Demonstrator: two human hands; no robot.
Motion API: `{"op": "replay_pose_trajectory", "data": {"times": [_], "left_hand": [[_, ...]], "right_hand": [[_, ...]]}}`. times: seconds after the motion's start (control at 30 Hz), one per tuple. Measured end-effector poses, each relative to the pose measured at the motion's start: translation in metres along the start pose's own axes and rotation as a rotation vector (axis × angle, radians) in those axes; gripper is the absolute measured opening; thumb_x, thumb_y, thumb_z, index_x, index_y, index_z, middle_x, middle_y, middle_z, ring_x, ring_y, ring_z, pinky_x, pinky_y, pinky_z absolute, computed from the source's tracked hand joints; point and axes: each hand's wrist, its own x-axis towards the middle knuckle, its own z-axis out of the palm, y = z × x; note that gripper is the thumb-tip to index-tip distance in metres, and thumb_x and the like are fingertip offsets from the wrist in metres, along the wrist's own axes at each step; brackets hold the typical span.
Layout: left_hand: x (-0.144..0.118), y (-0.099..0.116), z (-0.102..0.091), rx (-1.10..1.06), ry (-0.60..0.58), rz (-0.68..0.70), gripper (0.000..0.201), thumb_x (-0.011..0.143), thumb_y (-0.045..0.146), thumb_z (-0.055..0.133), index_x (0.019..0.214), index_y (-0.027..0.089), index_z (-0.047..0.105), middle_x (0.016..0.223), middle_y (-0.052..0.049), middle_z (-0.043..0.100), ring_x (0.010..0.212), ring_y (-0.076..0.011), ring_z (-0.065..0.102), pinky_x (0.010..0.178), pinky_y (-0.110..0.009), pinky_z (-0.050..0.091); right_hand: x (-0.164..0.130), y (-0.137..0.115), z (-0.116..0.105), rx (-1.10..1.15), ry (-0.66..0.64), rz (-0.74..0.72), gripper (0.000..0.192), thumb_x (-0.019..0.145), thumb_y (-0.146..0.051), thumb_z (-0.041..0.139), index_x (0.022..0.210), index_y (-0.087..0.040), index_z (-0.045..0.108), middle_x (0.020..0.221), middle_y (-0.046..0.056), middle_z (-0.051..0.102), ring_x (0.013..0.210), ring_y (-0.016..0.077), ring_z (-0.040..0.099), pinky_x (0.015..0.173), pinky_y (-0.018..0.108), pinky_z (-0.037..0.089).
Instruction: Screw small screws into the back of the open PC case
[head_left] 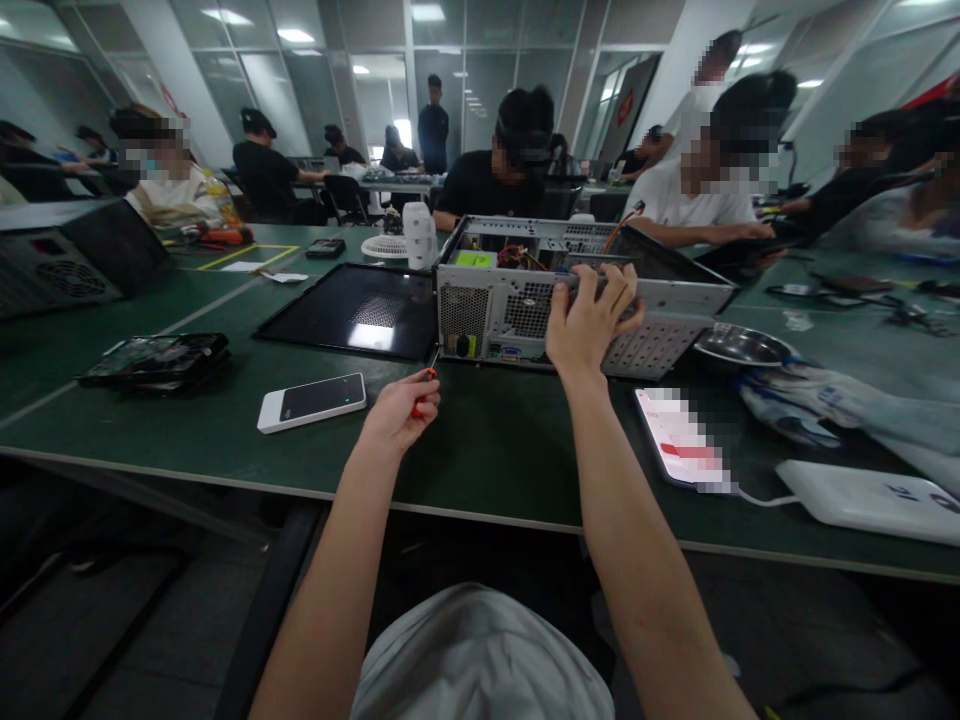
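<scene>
Grey metal computer case (517, 300) lies open on the green table (225, 440); right hand (589, 325) grips its rear edge, fingers curled over; left hand (401, 410) pinches an orange-handled screwdriver (427, 380) just beside it; white phone (311, 401) near.

Bare metal case (525, 300), perforated, dull grey.
By the grip: matt green table (487, 450); left, a glossy black panel (352, 310); right, a shiny steel bowl (739, 347).

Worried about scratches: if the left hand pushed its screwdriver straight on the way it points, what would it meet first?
Probably the back panel of the computer case; the screwdriver in the left hand aims there, though depth is unclear.
</scene>
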Motion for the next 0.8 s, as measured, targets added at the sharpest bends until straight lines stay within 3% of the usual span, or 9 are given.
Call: {"op": "replay_pose_trajectory", "data": {"times": [0.1, 0.17, 0.27, 0.43, 0.57, 0.8], "left_hand": [[0.007, -0.012, -0.001, 0.234, 0.089, 0.159, 0.033, 0.08, -0.013, 0.052, 0.1, 0.013, 0.059, 0.067, 0.004, 0.049, 0.043, -0.0032, 0.041, 0.035, -0.01, 0.024], [0.011, -0.017, -0.002, 0.255, 0.102, 0.196, 0.026, 0.084, -0.005, 0.055, 0.103, 0.014, 0.059, 0.067, 0.004, 0.051, 0.044, -0.0046, 0.045, 0.036, -0.012, 0.029], [0.011, -0.015, -0.003, 0.18, 0.052, 0.107, 0.015, 0.092, 0.006, 0.048, 0.102, 0.013, 0.058, 0.072, -0.001, 0.058, 0.045, -0.0075, 0.049, 0.038, -0.016, 0.036], [0.004, -0.006, -0.003, -0.107, -0.13, -0.089, 0.031, 0.089, -0.004, 0.041, 0.11, 0.013, 0.056, 0.099, -0.014, 0.07, 0.06, -0.0088, 0.062, 0.051, -0.018, 0.052], [0.005, -0.01, -0.001, -0.279, -0.127, -0.166, 0.026, 0.095, 0.001, 0.046, 0.114, 0.012, 0.06, 0.093, -0.011, 0.07, 0.071, -0.0123, 0.07, 0.059, -0.02, 0.061], [0.008, -0.018, 0.005, -0.428, -0.094, -0.204, 0.017, 0.1, 0.009, 0.047, 0.112, 0.012, 0.059, 0.085, -0.007, 0.069, 0.056, -0.0058, 0.06, 0.048, -0.013, 0.053]], "right_hand": [[0.0, 0.001, -0.001, 0.006, 0.0, 0.0, 0.038, 0.104, -0.036, 0.036, 0.133, -0.026, 0.059, 0.149, 0.014, 0.049, 0.151, 0.0333, 0.027, 0.116, 0.065, 0.019], [0.001, 0.002, 0.0, 0.016, 0.005, -0.003, 0.038, 0.104, -0.036, 0.036, 0.132, -0.026, 0.06, 0.149, 0.014, 0.049, 0.151, 0.0331, 0.027, 0.116, 0.065, 0.02], [0.001, 0.003, 0.0, 0.032, 0.012, -0.005, 0.039, 0.105, -0.038, 0.034, 0.131, -0.027, 0.06, 0.148, 0.013, 0.05, 0.151, 0.0327, 0.028, 0.116, 0.066, 0.02], [0.001, 0.003, -0.001, 0.033, 0.0, -0.004, 0.04, 0.105, -0.038, 0.032, 0.131, -0.027, 0.061, 0.147, 0.014, 0.049, 0.151, 0.0324, 0.027, 0.116, 0.065, 0.019], [0.001, 0.004, 0.0, 0.018, 0.016, -0.019, 0.041, 0.105, -0.039, 0.031, 0.131, -0.027, 0.06, 0.146, 0.014, 0.05, 0.149, 0.0326, 0.03, 0.115, 0.066, 0.02], [0.002, 0.004, 0.0, 0.037, 0.004, -0.008, 0.039, 0.105, -0.038, 0.034, 0.13, -0.028, 0.061, 0.148, 0.013, 0.05, 0.15, 0.0322, 0.028, 0.115, 0.065, 0.02]]}}
